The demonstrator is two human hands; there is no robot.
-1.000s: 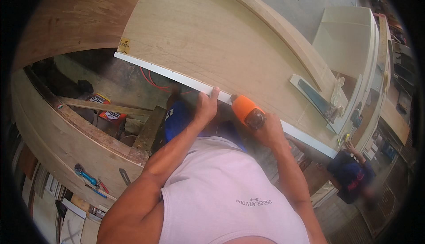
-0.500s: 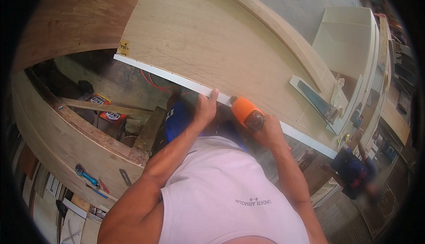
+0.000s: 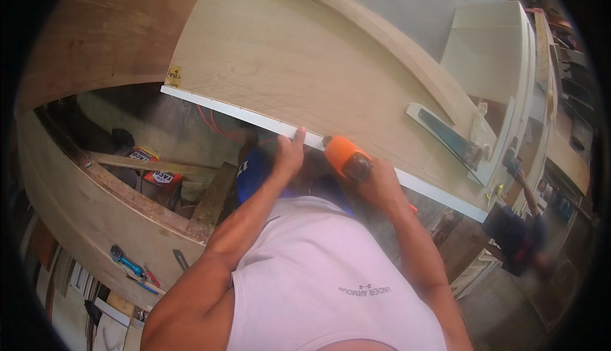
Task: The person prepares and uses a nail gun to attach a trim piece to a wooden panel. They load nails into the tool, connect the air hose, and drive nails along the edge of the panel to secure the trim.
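The orange power tool sat just below the middle of the frame, its nose pressed up against the white edge strip that ran along the near edge of the large wooden panel. The right hand was wrapped around the tool's body, closed firmly on it. The left hand lay just to the left of the tool, fingers hooked over the white edge and resting on the panel, seemingly steadying it; it held nothing loose.

By the look of it, the step in hand was working along that white edge with the tool, somewhere near the middle of its length. What sort of bit or head the tool carried could not be told, as the hand and the edge hid it. The next move would likely call for keeping the tool square to the strip, with the left hand braced close by but clear of the tool's nose.

Further out, a curved wooden batten lay across the panel toward the upper right, and a hand saw rested near its right end. At lower left, a blue-handled tool lay on a curved wooden frame, with planks inside it. At far right another person stood, blurred.
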